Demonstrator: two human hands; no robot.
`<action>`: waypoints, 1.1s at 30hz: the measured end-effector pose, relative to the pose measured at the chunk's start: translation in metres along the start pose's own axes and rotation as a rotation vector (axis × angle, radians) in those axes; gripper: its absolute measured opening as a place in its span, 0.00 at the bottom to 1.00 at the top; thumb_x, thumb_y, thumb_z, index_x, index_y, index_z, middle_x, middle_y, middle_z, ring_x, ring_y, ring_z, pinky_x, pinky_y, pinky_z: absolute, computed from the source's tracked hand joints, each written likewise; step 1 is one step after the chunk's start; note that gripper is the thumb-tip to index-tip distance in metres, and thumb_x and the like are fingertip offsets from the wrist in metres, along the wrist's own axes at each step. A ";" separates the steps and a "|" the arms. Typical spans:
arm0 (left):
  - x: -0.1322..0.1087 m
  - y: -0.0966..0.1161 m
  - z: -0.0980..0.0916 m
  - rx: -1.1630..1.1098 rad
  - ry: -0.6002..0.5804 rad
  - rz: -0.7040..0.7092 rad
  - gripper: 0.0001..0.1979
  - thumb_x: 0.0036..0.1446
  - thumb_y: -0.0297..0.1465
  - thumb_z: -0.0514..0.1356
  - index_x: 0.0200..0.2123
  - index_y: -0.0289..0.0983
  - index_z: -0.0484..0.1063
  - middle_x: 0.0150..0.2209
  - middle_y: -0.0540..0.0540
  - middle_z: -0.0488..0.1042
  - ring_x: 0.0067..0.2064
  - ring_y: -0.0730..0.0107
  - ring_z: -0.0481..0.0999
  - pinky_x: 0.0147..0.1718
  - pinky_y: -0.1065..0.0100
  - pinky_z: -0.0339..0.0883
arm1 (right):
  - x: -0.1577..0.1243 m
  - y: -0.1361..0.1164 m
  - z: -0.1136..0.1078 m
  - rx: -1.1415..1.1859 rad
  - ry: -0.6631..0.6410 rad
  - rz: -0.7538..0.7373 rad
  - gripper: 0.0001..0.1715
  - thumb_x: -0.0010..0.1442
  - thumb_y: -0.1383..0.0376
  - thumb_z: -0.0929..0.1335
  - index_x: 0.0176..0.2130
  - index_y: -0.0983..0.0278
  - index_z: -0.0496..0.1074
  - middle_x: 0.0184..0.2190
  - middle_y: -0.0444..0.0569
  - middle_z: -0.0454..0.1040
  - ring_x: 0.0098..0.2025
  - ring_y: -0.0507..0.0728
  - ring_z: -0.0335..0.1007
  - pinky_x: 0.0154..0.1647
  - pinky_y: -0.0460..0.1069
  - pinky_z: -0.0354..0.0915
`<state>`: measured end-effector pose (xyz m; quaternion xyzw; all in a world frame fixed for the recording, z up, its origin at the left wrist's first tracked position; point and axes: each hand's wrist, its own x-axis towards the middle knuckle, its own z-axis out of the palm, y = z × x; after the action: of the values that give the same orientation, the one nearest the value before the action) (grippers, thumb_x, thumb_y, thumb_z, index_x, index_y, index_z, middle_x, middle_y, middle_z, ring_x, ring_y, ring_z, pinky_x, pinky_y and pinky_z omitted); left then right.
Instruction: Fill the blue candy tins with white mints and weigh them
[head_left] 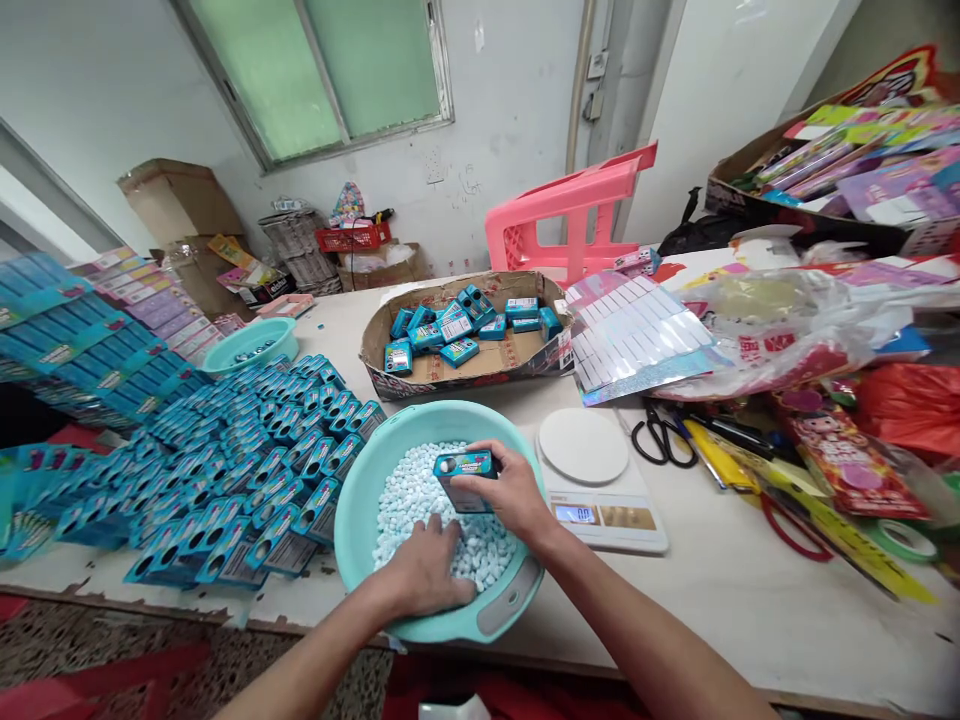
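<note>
A turquoise basin (352,500) of small pale candies (412,480) stands at the table's front edge. My left hand (429,565) rests on the candies with its fingers spread and partly sunk among them. Above the basin's right half, my right hand (510,490) grips a small blue box (466,464) between thumb and fingers. A round opening shows in the top of that box, with something white at it. To the right of the basin is a white scale (585,447), its display reading 0.0. Many open blue boxes (285,540) stand in rows to the left.
Behind the basin, a cardboard tray (495,378) holds several blue boxes. A smaller turquoise bowl (285,345) sits at the back left, near stacked packs (75,330). Scissors (664,437), a label sheet (637,330), tape (904,540) and plastic bags (780,320) lie to the right.
</note>
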<state>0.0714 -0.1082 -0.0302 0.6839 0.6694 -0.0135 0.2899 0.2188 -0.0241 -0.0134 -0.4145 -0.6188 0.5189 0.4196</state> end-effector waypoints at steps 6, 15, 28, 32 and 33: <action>0.009 -0.010 -0.006 -0.167 0.073 0.001 0.12 0.36 0.29 0.58 0.30 0.42 0.71 0.30 0.42 0.73 0.36 0.49 0.73 0.34 0.57 0.63 | 0.002 0.010 0.001 -0.020 0.033 -0.056 0.22 0.41 0.59 0.75 0.38 0.61 0.73 0.32 0.44 0.75 0.35 0.57 0.71 0.36 0.50 0.66; 0.016 0.009 -0.064 -1.543 0.597 -0.027 0.11 0.40 0.33 0.63 0.27 0.38 0.64 0.23 0.52 0.67 0.19 0.76 0.65 0.14 0.75 0.54 | -0.002 0.004 0.004 -0.289 -0.113 -0.138 0.21 0.38 0.63 0.77 0.36 0.59 0.74 0.35 0.44 0.75 0.39 0.59 0.70 0.41 0.51 0.63; 0.039 0.036 -0.060 -1.723 0.840 0.074 0.12 0.46 0.35 0.64 0.26 0.36 0.64 0.22 0.54 0.68 0.23 0.73 0.72 0.27 0.69 0.67 | -0.002 0.002 0.004 -0.209 -0.044 -0.120 0.22 0.38 0.60 0.77 0.36 0.59 0.75 0.35 0.43 0.76 0.38 0.57 0.71 0.40 0.50 0.63; 0.039 0.038 -0.059 -1.757 0.838 0.090 0.13 0.46 0.35 0.65 0.28 0.36 0.64 0.23 0.54 0.68 0.23 0.75 0.71 0.26 0.71 0.66 | -0.004 -0.001 0.003 -0.209 -0.047 -0.130 0.22 0.39 0.61 0.78 0.37 0.60 0.75 0.34 0.44 0.75 0.38 0.57 0.71 0.40 0.50 0.63; 0.039 0.038 -0.060 -1.757 0.845 0.088 0.13 0.45 0.35 0.65 0.28 0.36 0.64 0.23 0.54 0.68 0.23 0.75 0.71 0.25 0.72 0.66 | -0.004 -0.002 0.003 -0.205 -0.060 -0.138 0.22 0.39 0.61 0.78 0.37 0.60 0.75 0.34 0.43 0.75 0.38 0.57 0.70 0.40 0.50 0.63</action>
<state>0.0888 -0.0455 0.0181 0.1970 0.4636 0.7475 0.4330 0.2175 -0.0292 -0.0126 -0.3960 -0.7079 0.4351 0.3907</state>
